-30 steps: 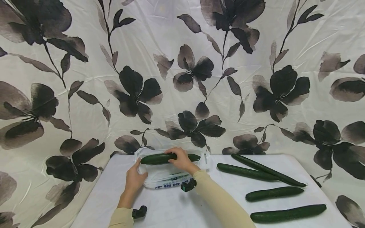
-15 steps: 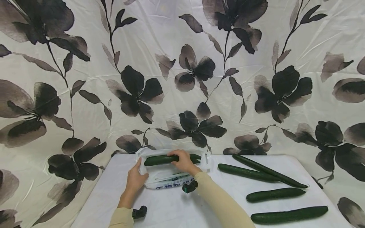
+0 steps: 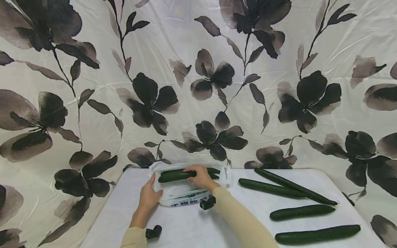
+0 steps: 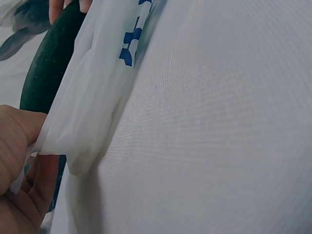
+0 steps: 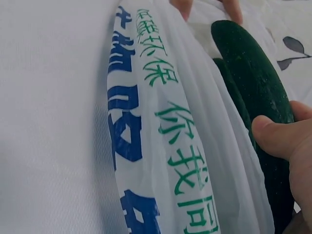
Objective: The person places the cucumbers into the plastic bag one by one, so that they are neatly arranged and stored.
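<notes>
A white plastic bag (image 3: pixel 175 190) with blue and green print lies on the table, its mouth spread open. My left hand (image 3: pixel 148 196) holds the bag's left rim, with thumb and fingers on either side of the plastic (image 4: pixel 80 114) in the left wrist view. Inside the bag's mouth, my right hand (image 3: pixel 199 176) grips a dark green cucumber (image 5: pixel 251 73) around its middle, thumb on top. Another cucumber (image 5: pixel 229 83) lies close alongside it in the bag, partly hidden by the plastic and the held one.
To the right, two cucumbers lie crossing, a straight one (image 3: pixel 268 187) and a thinner one (image 3: pixel 279 179). Nearer on the white table (image 3: pixel 242 213) are a shorter cucumber (image 3: pixel 302 212) and a longer one (image 3: pixel 317 234). A floral curtain (image 3: pixel 198 103) hangs behind.
The gripped cucumber has shifted slightly toward me and to the right within the bag, and the one beside it shows more. My left hand keeps its hold on the rim.
</notes>
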Demonstrator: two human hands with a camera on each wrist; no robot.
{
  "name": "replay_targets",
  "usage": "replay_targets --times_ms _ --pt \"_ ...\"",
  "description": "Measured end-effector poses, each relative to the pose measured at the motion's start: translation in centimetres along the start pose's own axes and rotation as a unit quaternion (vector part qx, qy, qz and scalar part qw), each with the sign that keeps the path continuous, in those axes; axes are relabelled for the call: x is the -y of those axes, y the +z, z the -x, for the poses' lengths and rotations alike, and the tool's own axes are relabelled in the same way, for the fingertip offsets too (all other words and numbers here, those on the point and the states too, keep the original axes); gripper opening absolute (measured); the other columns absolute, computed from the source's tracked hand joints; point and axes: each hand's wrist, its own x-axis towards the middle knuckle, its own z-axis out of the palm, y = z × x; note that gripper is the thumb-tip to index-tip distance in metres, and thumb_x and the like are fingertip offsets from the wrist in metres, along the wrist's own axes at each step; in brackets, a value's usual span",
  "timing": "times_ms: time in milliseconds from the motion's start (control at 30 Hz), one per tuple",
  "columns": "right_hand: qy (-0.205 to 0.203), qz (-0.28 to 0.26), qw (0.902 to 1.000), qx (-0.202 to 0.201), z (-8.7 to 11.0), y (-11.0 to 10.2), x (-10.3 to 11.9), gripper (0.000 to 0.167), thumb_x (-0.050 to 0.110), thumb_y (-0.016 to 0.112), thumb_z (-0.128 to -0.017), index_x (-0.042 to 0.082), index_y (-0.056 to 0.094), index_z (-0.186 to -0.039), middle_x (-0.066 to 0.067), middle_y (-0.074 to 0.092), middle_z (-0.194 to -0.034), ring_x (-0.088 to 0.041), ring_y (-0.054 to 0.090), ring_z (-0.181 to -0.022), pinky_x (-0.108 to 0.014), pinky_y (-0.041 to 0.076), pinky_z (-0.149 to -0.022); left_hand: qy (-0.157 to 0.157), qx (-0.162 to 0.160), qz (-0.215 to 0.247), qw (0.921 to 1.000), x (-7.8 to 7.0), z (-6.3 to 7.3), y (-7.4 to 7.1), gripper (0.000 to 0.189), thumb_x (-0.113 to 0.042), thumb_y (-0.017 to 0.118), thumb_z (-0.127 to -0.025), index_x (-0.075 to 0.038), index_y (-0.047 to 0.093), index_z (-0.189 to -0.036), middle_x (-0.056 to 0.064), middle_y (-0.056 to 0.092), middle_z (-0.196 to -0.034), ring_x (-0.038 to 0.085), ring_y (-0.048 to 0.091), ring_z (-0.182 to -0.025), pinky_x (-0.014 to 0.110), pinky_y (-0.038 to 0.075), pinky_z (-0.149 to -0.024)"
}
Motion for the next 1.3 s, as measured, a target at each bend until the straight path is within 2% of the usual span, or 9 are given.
replay_targets --times_ms 167,467,633,933,1300 --pt "0.016 0.005 0.9998 0.006 0.13 -0.08 -0.13 0.035 0.008 0.079 -0.08 0.012 0.073 -0.114 0.0 0.067 -0.117 -0.02 0.059 -0.113 -0.039 0.044 -0.099 0.001 0.002 0.0 1.0 -0.19 0.08 0.07 0.087 0.001 0.071 -0.076 0.004 0.026 -0.15 0.03 0.039 -0.145 0.046 0.035 -0.134 0.054 0.027 -0.109" --pt "0.038 0.036 0.9985 0.016 0.29 0.33 -0.48 0.033 0.011 0.078 -0.082 0.016 0.073 -0.114 -0.001 0.065 -0.12 -0.027 0.053 -0.119 -0.056 0.029 -0.106 0.001 0.001 0.0 1.0 0.09 0.17 0.2 0.088 0.0 0.072 -0.076 0.003 0.026 -0.151 0.03 0.039 -0.144 0.046 0.034 -0.134 0.055 0.028 -0.109" --pt "0.038 0.034 0.9987 0.01 0.03 0.29 -0.29 0.032 0.009 0.077 -0.083 0.012 0.073 -0.114 -0.003 0.065 -0.118 -0.029 0.052 -0.117 -0.057 0.029 -0.104 0.006 -0.003 0.001 1.0 0.12 0.14 0.13 0.089 0.0 0.073 -0.075 0.004 0.026 -0.151 0.031 0.039 -0.144 0.047 0.035 -0.133 0.055 0.028 -0.108" --pt "0.056 0.039 0.9976 0.01 0.01 0.37 -0.07 0.031 0.011 0.079 -0.082 0.015 0.074 -0.112 -0.001 0.065 -0.114 -0.026 0.054 -0.112 -0.052 0.035 -0.095 0.006 -0.004 -0.006 1.0 0.25 0.18 0.11 0.09 -0.001 0.075 -0.074 0.005 0.027 -0.15 0.032 0.04 -0.143 0.047 0.037 -0.132 0.056 0.03 -0.107" --pt "0.068 0.034 0.9971 0.006 0.22 0.39 -0.15 0.032 0.012 0.079 -0.081 0.016 0.074 -0.112 -0.003 0.064 -0.116 -0.027 0.056 -0.113 -0.052 0.034 -0.097 0.004 -0.001 0.002 1.0 0.34 0.19 0.14 0.09 -0.002 0.075 -0.075 0.004 0.027 -0.15 0.03 0.04 -0.143 0.046 0.036 -0.133 0.055 0.029 -0.108"
